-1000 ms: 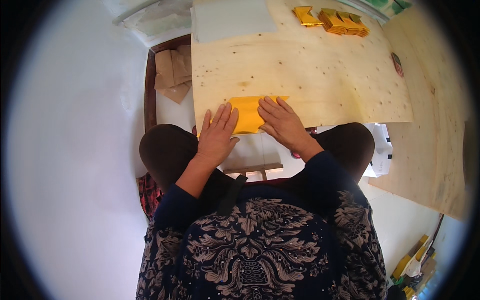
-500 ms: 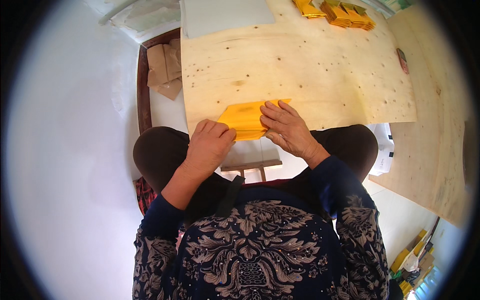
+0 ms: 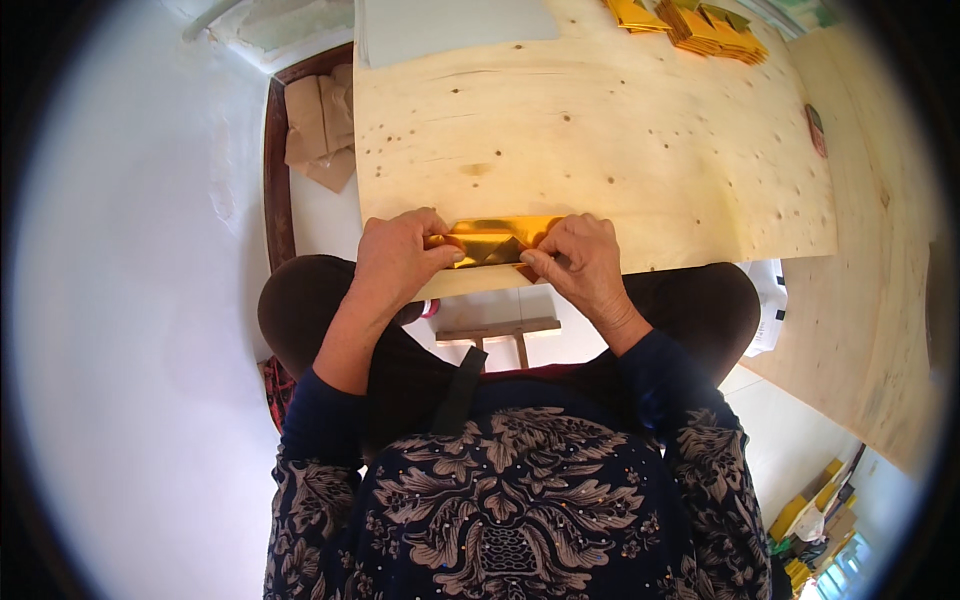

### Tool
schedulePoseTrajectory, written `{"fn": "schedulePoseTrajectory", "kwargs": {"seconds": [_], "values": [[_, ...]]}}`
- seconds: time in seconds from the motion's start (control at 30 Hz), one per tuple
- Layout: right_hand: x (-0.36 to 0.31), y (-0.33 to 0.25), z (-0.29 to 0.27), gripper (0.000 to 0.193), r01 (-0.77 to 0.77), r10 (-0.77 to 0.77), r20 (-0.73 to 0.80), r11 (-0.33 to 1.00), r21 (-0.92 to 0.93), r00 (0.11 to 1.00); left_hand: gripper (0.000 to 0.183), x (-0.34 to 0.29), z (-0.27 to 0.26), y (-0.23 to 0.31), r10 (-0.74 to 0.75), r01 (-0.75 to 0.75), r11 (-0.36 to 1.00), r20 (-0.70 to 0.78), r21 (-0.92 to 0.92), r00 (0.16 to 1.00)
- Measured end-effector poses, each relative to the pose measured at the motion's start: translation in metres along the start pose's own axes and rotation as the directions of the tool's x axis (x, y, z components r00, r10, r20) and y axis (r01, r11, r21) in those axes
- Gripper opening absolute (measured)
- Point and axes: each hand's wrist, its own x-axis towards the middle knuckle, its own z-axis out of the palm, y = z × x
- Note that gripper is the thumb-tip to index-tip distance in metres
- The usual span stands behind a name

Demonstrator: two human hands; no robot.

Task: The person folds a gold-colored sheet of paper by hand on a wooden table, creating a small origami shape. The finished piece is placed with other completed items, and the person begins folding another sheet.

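A folded strip of shiny gold paper point(image 3: 492, 240) lies at the near edge of a plywood board point(image 3: 590, 130). My left hand point(image 3: 398, 258) pinches its left end with thumb and fingers. My right hand point(image 3: 578, 262) grips its right end, the thumb pressing on a fold. Both hands hold the paper just above the board's edge, over my lap.
A pile of folded gold papers point(image 3: 700, 22) sits at the board's far right. A pale sheet point(image 3: 450, 25) lies at the far edge. Brown paper pieces point(image 3: 320, 125) lie in a dark wooden frame to the left. A small wooden stool point(image 3: 498, 335) stands below the board.
The gold sheet, flat under both palms before, is now folded into a narrow strip and held at its ends by both hands.
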Motion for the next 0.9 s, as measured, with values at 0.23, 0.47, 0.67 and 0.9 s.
{"fn": "schedulePoseTrajectory", "kwargs": {"seconds": [0.23, 0.47, 0.67, 0.9], "values": [[0.011, -0.006, 0.009, 0.029, -0.117, 0.113, -0.047, 0.989, -0.092, 0.992, 0.024, 0.005, 0.001, -0.007, -0.077, 0.073, 0.992, -0.037, -0.100, 0.996], [0.013, -0.007, 0.010, 0.032, -0.128, 0.123, -0.043, 0.980, -0.150, 0.991, 0.021, 0.009, 0.005, -0.009, -0.068, 0.066, 0.996, -0.048, -0.058, 0.997], [0.014, -0.007, 0.010, 0.032, -0.138, 0.132, -0.055, 0.982, -0.126, 0.990, 0.021, 0.009, 0.012, -0.013, -0.039, 0.027, 0.994, -0.117, -0.101, 0.992], [0.013, -0.007, 0.011, 0.031, -0.135, 0.126, -0.076, 0.982, -0.131, 0.989, 0.024, 0.013, 0.017, -0.014, -0.092, 0.074, 0.989, -0.140, -0.131, 0.986]]}}
